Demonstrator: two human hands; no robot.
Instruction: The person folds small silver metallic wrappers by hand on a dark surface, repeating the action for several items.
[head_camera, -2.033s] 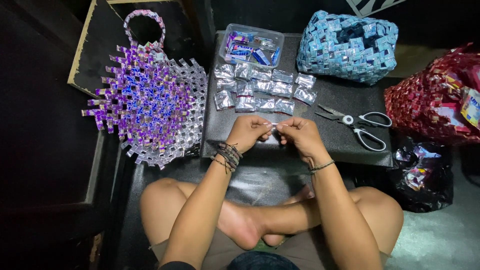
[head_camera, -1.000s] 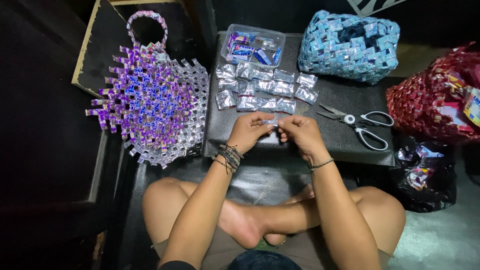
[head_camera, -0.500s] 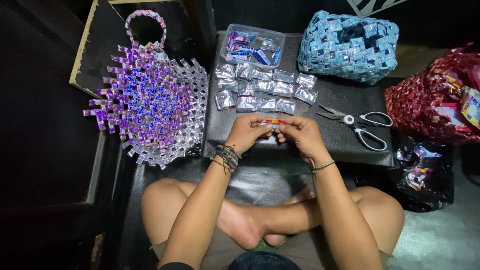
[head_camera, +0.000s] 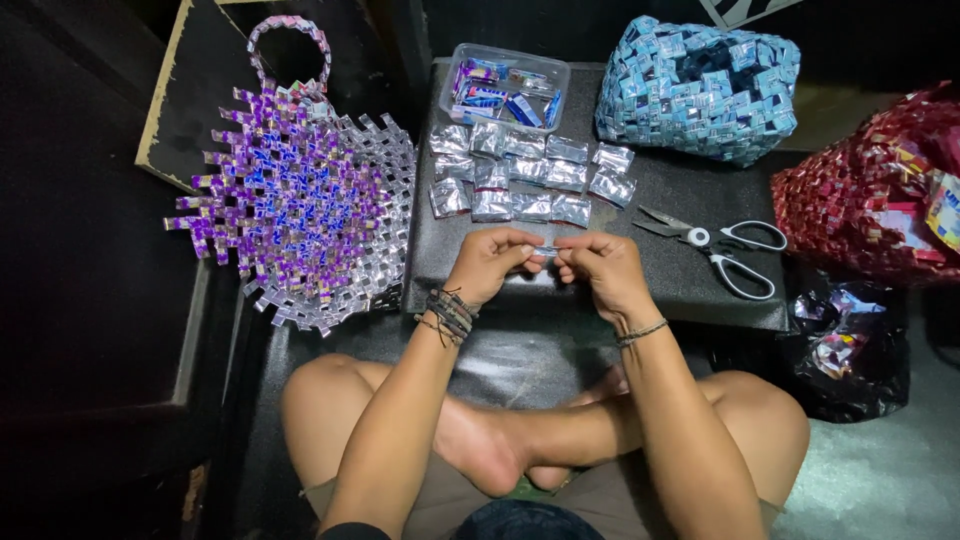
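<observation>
Dark low table (head_camera: 640, 290), both hands' grip, left hand (head_camera: 492, 264) and right hand (head_camera: 603, 268), pinched tight on one small foil strip (head_camera: 546, 250).

Body only: both forearms bare, no sleeves down to the wrists. Left hand (head_camera: 492, 265), centre frame: wrist carries a stack of dark cord bracelets (head_camera: 450, 312), several strands, some braided, loose ends sticking out. Right hand (head_camera: 602, 270), just right of it: single thin bracelet (head_camera: 641, 331), looks like a bead or chain strand, light-coloured. No rings that I can make out on the fingers (head_camera: 528, 240). Legs bare from the knee down, feet bare, lower centre. Khaki/olive shorts (head_camera: 450, 505) along the bottom edge. Dark rounded shape at bottom centre, can't tell what.
</observation>
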